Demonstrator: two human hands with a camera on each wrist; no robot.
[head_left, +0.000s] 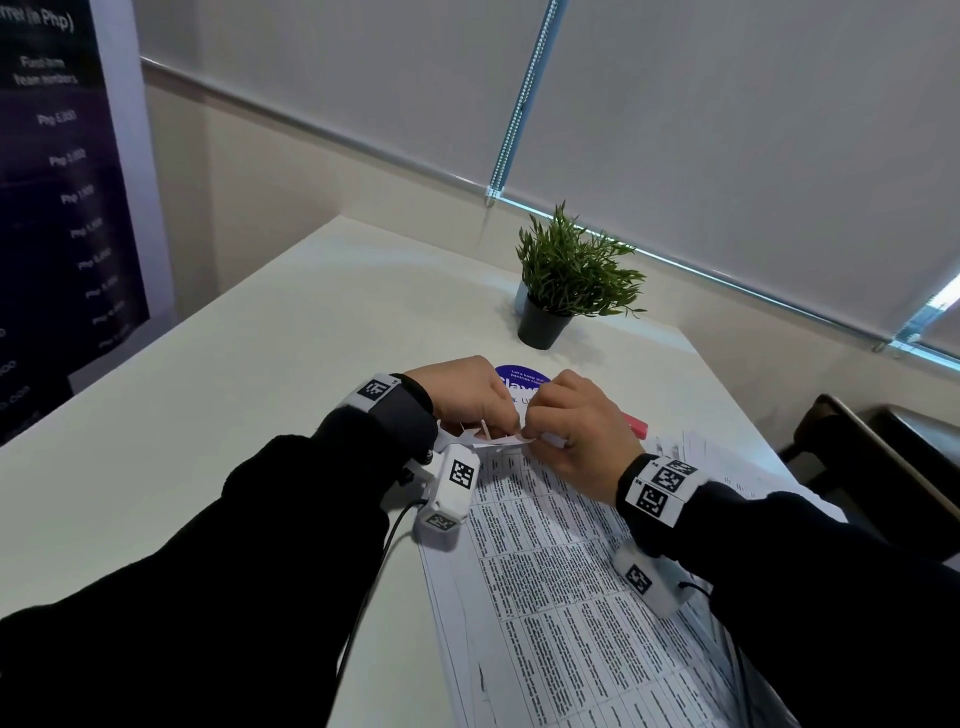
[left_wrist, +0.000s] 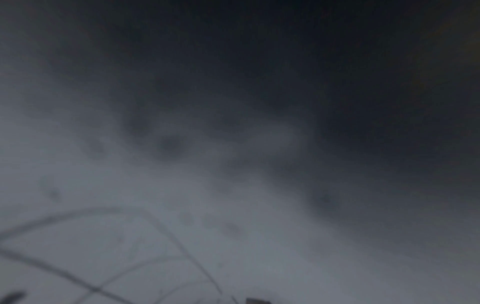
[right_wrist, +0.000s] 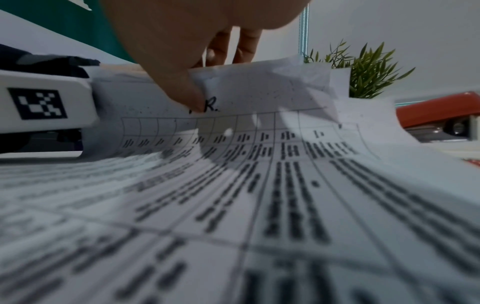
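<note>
printed sheets (head_left: 561, 587): stacked on the tabletop (head_left: 260, 389), far edge lifted at 12 o'clock; loose lower pages could fan out of line.
right hand (head_left: 576, 436): thumb and fingers pinch that lifted edge; a hard tug may tear it.
left hand (head_left: 462, 395): curled on the same edge, at 9 o'clock of the right; uneven pull would skew the stack.
stapler (head_left: 638, 427): at 3 o'clock of the right hand, easily knocked.

The grid-printed paper sheet (head_left: 550, 561) lies on the white table (head_left: 260, 364), far edge curled upward.
</note>
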